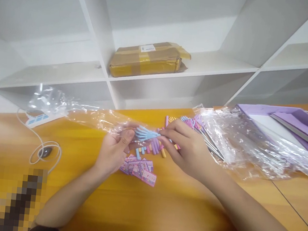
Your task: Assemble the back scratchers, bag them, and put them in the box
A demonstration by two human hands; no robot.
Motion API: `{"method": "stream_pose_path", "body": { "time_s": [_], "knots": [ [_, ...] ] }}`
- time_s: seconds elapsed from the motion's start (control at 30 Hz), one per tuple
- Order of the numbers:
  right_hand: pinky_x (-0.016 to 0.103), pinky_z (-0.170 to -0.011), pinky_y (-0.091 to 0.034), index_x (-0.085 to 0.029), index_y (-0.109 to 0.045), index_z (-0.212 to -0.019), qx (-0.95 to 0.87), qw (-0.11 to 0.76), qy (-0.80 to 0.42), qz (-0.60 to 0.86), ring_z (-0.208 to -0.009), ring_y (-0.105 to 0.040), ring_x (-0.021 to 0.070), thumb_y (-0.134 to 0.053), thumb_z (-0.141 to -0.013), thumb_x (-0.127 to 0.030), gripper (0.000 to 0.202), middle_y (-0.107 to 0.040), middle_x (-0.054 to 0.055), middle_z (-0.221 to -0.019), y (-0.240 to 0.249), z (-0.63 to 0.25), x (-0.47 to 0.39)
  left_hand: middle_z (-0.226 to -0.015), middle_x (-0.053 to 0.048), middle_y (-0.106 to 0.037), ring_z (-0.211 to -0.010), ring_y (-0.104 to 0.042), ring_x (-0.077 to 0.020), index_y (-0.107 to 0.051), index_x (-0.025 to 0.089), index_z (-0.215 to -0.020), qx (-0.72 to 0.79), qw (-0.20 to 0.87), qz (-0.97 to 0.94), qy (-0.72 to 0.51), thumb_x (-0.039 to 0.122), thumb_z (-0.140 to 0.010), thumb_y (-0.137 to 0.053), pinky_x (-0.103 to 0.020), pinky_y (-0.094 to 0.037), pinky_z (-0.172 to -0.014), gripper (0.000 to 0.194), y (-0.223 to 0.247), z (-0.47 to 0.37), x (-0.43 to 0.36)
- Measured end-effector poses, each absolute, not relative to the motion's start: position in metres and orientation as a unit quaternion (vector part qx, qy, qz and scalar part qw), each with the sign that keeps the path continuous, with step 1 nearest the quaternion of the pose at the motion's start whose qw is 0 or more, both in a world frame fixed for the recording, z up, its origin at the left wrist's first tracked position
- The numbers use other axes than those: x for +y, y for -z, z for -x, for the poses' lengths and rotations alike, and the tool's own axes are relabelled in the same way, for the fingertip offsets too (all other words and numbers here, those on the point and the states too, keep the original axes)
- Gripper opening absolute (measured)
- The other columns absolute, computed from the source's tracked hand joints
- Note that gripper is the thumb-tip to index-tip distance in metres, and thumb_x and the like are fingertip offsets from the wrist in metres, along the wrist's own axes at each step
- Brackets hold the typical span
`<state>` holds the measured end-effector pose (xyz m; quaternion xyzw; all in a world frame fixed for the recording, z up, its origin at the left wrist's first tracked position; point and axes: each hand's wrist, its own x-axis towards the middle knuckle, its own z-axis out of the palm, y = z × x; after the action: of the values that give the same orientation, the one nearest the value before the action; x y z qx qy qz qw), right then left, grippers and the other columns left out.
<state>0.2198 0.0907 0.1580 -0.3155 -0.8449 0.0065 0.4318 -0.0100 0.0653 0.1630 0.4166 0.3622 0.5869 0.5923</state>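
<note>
My right hand (pixel 185 145) pinches the narrow neck of a light-blue, hand-shaped back scratcher head (pixel 145 133). Its spread fingers point left, towards my left thumb. My left hand (pixel 114 148) is closed, thumb pressed over bent fingers, on what looks like clear plastic film at the blue tips. Behind and under my hands lie short pastel tubes (pixel 155 147) in purple, blue, pink and yellow. Several pink and purple printed cards (pixel 148 177) overlap just below. More coloured hand-shaped heads (pixel 188 121) with metal rods (pixel 213 146) lie beyond my right hand.
Clear plastic bags (pixel 96 119) spread at the left rear, and more plastic wrapping (pixel 260 147) covers the right. A purple box (pixel 282 111) stands behind it. A power strip (pixel 40 120) and white cable (pixel 36 137) lie left. A taped carton (pixel 145 60) sits on the white shelf (pixel 216 59).
</note>
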Motion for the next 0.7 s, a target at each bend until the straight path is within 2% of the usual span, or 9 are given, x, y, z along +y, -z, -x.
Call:
{"method": "stream_pose_path", "body": {
  "time_s": [0.1,0.17,0.23,0.3,0.37,0.47,0.6,0.7],
  "knots": [
    [0.028,-0.074,-0.052,-0.017,-0.075,-0.111,-0.842,0.436,-0.042,0.315,-0.085,-0.064,0.0136,-0.055,-0.109,-0.028,0.023,-0.066,0.008,-0.095,-0.157,-0.219,0.092,-0.105,-0.009,-0.080,-0.093,-0.080,-0.0256,-0.075,0.019,-0.109,0.365,0.589,-0.427,-0.580,0.043,-0.083,-0.090,-0.045,-0.069,-0.089,0.038,-0.158,0.011,0.066],
    [0.028,-0.073,-0.051,-0.018,-0.074,-0.119,-0.838,0.440,-0.071,0.315,-0.081,-0.062,0.0126,-0.056,-0.109,-0.030,0.024,-0.066,0.006,-0.092,-0.156,-0.218,0.092,-0.108,-0.009,-0.080,-0.095,-0.080,-0.0255,-0.075,0.019,-0.109,0.367,0.591,-0.435,-0.571,0.041,-0.084,-0.090,-0.043,-0.069,-0.088,0.036,-0.155,0.011,0.067],
    [0.026,-0.071,-0.049,-0.019,-0.069,-0.133,-0.827,0.444,-0.116,0.326,-0.076,-0.060,0.0112,-0.060,-0.107,-0.033,0.030,-0.066,0.003,-0.088,-0.155,-0.217,0.091,-0.109,-0.009,-0.080,-0.098,-0.080,-0.0257,-0.076,0.019,-0.110,0.365,0.593,-0.442,-0.565,0.039,-0.086,-0.088,-0.042,-0.069,-0.090,0.033,-0.152,0.009,0.067],
    [0.024,-0.069,-0.049,-0.020,-0.059,-0.146,-0.801,0.442,-0.187,0.358,-0.073,-0.060,0.0101,-0.065,-0.105,-0.034,0.044,-0.065,0.000,-0.084,-0.154,-0.215,0.089,-0.108,-0.009,-0.081,-0.098,-0.080,-0.0257,-0.076,0.019,-0.109,0.369,0.590,-0.446,-0.563,0.039,-0.087,-0.087,-0.042,-0.068,-0.091,0.032,-0.148,0.006,0.067],
    [0.023,-0.068,-0.049,-0.021,-0.053,-0.151,-0.767,0.437,-0.263,0.389,-0.071,-0.060,0.0091,-0.070,-0.102,-0.036,0.055,-0.064,-0.003,-0.079,-0.152,-0.212,0.087,-0.108,-0.010,-0.081,-0.096,-0.081,-0.0261,-0.077,0.018,-0.108,0.375,0.590,-0.450,-0.556,0.041,-0.088,-0.086,-0.042,-0.067,-0.091,0.032,-0.145,0.003,0.066],
    [0.022,-0.068,-0.049,-0.022,-0.052,-0.150,-0.731,0.440,-0.338,0.397,-0.067,-0.061,0.0085,-0.075,-0.097,-0.038,0.060,-0.062,-0.006,-0.075,-0.146,-0.206,0.086,-0.109,-0.012,-0.082,-0.096,-0.080,-0.0260,-0.077,0.017,-0.106,0.389,0.584,-0.464,-0.540,0.040,-0.087,-0.086,-0.037,-0.066,-0.085,0.031,-0.139,0.000,0.065],
    [0.024,-0.068,-0.049,-0.021,-0.052,-0.149,-0.720,0.435,-0.352,0.410,-0.068,-0.062,0.0096,-0.075,-0.096,-0.045,0.063,-0.064,-0.004,-0.077,-0.143,-0.202,0.086,-0.100,-0.009,-0.082,-0.089,-0.079,-0.0232,-0.078,0.017,-0.103,0.408,0.565,-0.471,-0.541,0.035,-0.084,-0.089,-0.031,-0.063,-0.077,0.029,-0.132,-0.003,0.066],
    [0.024,-0.063,-0.045,-0.019,-0.059,-0.139,-0.748,0.374,-0.346,0.425,-0.067,-0.059,0.0102,-0.071,-0.098,-0.052,0.054,-0.066,-0.002,-0.080,-0.151,-0.208,0.088,-0.099,-0.010,-0.083,-0.087,-0.080,-0.0240,-0.077,0.016,-0.098,0.404,0.553,-0.450,-0.574,0.035,-0.082,-0.091,-0.033,-0.065,-0.077,0.029,-0.136,-0.001,0.070]
  ]
}}
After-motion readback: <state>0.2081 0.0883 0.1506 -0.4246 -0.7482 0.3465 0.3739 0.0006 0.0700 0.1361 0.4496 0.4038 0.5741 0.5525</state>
